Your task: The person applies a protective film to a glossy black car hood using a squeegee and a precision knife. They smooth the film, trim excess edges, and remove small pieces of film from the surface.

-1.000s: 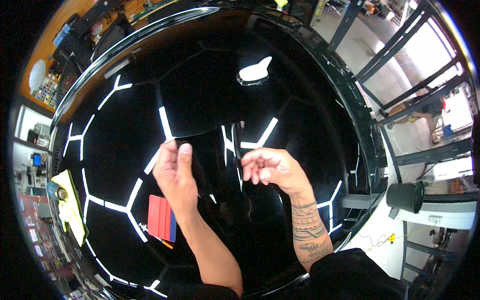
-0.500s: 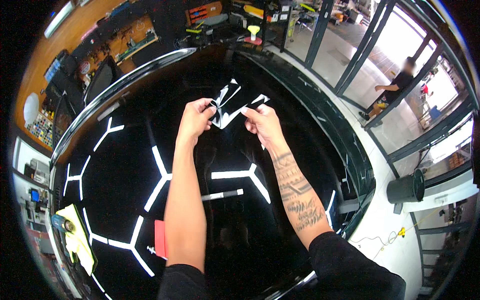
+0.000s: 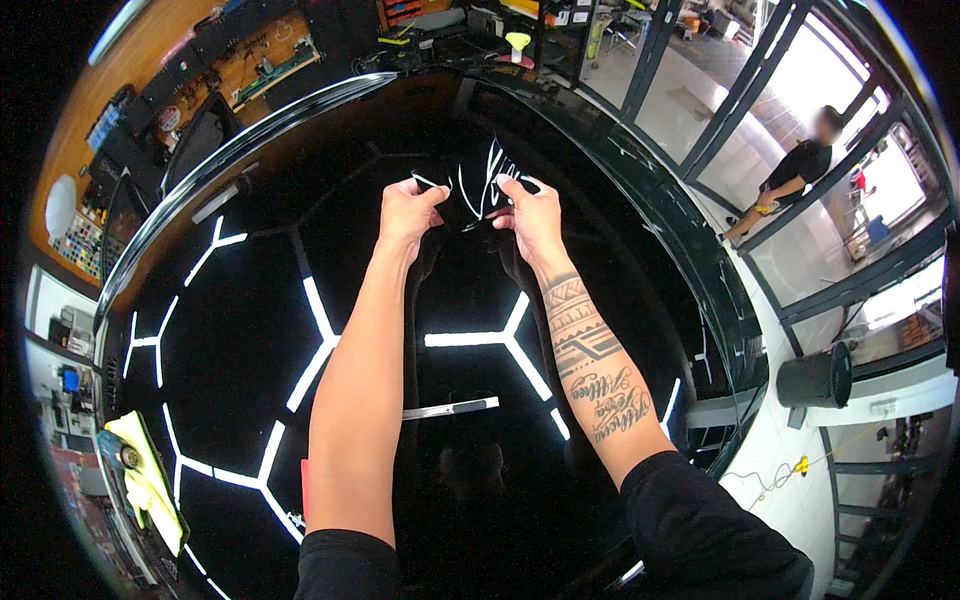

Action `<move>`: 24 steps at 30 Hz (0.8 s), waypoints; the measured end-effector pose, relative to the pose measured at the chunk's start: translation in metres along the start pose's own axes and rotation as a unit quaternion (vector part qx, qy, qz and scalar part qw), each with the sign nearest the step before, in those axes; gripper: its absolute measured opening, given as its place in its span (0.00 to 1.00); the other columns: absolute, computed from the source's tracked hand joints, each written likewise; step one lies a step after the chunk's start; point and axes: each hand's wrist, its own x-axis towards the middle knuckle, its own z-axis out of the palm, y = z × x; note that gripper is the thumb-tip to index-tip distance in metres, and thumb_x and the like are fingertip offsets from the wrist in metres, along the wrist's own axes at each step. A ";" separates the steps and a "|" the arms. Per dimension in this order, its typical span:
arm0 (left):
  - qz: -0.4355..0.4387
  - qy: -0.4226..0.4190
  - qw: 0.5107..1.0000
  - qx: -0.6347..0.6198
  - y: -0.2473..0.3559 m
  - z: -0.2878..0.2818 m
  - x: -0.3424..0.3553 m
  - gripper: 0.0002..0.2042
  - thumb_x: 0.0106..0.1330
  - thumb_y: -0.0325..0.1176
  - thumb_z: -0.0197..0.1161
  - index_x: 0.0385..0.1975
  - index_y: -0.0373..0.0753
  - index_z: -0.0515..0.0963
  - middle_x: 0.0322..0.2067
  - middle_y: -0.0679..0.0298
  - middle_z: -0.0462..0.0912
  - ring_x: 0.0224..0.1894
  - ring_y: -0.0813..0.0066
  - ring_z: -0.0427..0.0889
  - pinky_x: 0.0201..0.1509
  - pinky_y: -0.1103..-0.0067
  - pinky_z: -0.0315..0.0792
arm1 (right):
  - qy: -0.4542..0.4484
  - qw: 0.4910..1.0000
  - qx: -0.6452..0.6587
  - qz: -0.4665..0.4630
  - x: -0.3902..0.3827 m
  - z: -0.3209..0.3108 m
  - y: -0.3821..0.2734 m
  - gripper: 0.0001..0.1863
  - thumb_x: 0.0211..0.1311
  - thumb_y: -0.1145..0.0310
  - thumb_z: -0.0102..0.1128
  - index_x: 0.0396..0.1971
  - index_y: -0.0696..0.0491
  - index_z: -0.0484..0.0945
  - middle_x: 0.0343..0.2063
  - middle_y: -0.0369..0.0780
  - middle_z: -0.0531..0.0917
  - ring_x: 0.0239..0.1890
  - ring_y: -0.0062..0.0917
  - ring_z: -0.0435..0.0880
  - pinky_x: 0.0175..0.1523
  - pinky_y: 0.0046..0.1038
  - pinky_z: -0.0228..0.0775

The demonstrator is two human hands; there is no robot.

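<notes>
Pinched at its two upper corners, a thin sheet of glossy black film point(image 3: 470, 195) hangs stretched between both hands, held up just above the far part of a large, shiny black curved panel point(image 3: 250, 350) that mirrors a honeycomb of white ceiling strip lights. Fingers and thumb of the left hand point(image 3: 408, 208) are closed on the film's left edge, and those of the right hand point(image 3: 530, 212) are closed on its right edge, so each grip is narrow and tight on the sheet rather than spread. White glints run across the film where it buckles between the two pinches (it looks slack in the middle, not taut). To handle it well, I judge that the hands should keep an even pull on both corners so the sheet does not fold onto itself or touch the panel before it is lined up. Farther out, a yellow cloth point(image 3: 140, 485) lies at the panel's near left edge, a dark round bin point(image 3: 815, 378) stands on the pale floor to the right, and another person point(image 3: 795, 170) crouches beyond the glass wall.
</notes>
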 end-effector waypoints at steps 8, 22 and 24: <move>-0.028 -0.020 0.999 -0.020 0.004 -0.002 0.003 0.02 0.62 0.26 0.64 0.30 0.37 0.79 0.25 0.68 0.79 0.23 0.80 0.72 0.29 0.79 0.68 | -0.005 1.000 0.006 -0.003 0.003 -0.004 0.007 0.09 0.63 0.69 0.62 0.33 0.60 0.81 0.25 0.40 0.84 0.19 0.23 0.81 0.20 0.20 0.71; 0.099 0.131 0.957 -0.241 0.065 -0.077 -0.130 0.07 0.65 0.27 0.65 0.27 0.43 0.72 0.26 0.69 0.79 0.26 0.80 0.78 0.28 0.81 0.71 | -0.403 0.682 -0.537 -0.290 -0.167 0.011 -0.053 0.15 0.58 0.64 0.66 0.42 0.54 0.79 0.37 0.42 0.75 0.39 0.32 0.76 0.41 0.32 0.72; 0.099 0.172 0.959 -0.203 0.075 -0.061 -0.177 0.08 0.64 0.28 0.66 0.26 0.43 0.72 0.25 0.69 0.78 0.23 0.81 0.77 0.24 0.83 0.71 | -0.381 0.662 -0.585 -0.274 -0.209 0.007 -0.046 0.14 0.58 0.67 0.64 0.42 0.54 0.77 0.38 0.43 0.73 0.40 0.37 0.74 0.42 0.36 0.71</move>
